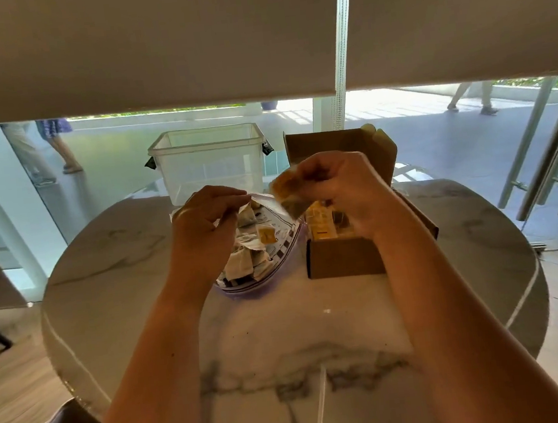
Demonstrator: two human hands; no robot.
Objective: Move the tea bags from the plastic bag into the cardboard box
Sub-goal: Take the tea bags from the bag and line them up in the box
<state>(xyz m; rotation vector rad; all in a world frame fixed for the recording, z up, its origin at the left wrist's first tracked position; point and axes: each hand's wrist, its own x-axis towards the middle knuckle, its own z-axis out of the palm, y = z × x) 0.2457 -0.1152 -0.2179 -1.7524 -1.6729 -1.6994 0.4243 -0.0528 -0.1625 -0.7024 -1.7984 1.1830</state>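
The fingers (312, 177) of the right hand (341, 191) are curled and pinch a small bunch of tea bags (287, 193), blurred, yellow-tagged at the top and darker below, held in the air between the plastic bag and the cardboard box. The fingers of the left hand (203, 222) are curled too, pinching the upper edge of the plastic bag (274, 246) (the thumb and forefinger meet on the clear film at its mouth). Nearest the camera, both bare forearms reach out over a round marble-patterned bench (267, 343), white with grey veins. Beyond that bare stretch lies the plastic bag, a clear zip bag with a purple strip along its near edge, slumped on the bench and holding a loose heap of pale tea bags, one with a yellow tag (266, 236) showing. Just beside it on the right stands the cardboard box (342, 258), brown, its lid flap (339, 144) standing up at the far side; inside, partly hidden by the right hand, are yellow tags and dark shapes, too masked to tell apart. Farther back, behind the plastic bag, sits a clear plastic tub (210, 163) with dark clips at its sides. Behind the bench runs a glass wall with roller blinds (149, 42) drawn partway down, and through the glass, on the pavement outside, the legs of people walking (54, 148) can be seen.
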